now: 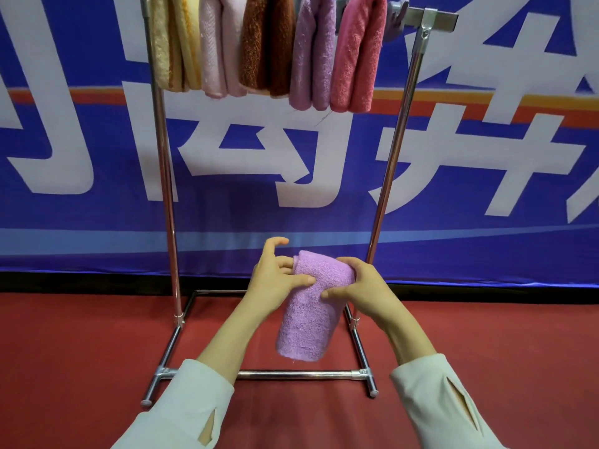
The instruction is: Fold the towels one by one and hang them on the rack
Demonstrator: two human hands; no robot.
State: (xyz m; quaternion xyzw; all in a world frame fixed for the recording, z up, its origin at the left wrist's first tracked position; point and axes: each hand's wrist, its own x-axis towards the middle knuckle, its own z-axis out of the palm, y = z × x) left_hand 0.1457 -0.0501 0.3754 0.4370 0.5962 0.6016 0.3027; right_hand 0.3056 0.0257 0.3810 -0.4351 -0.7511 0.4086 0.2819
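Two hands grip one lilac towel (309,319).
Right hand (363,283) fingers (345,263) curl round it; left hand (275,280) fingers spread, apparently pinching it.

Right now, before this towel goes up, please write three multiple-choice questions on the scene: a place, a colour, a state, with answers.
1. Where in the row on the rack hangs the rose-pink towel? A. left end B. middle C. right end
2. What colour is the held towel? A. lilac B. brown C. yellow
3. How is the held towel now? A. flat on the floor B. folded, in the air C. draped over the bar
Answers: 1 C, the other towels all hang to its left; 2 A, its pile is pale purple; 3 B, left hand and right hand grip it in the air.
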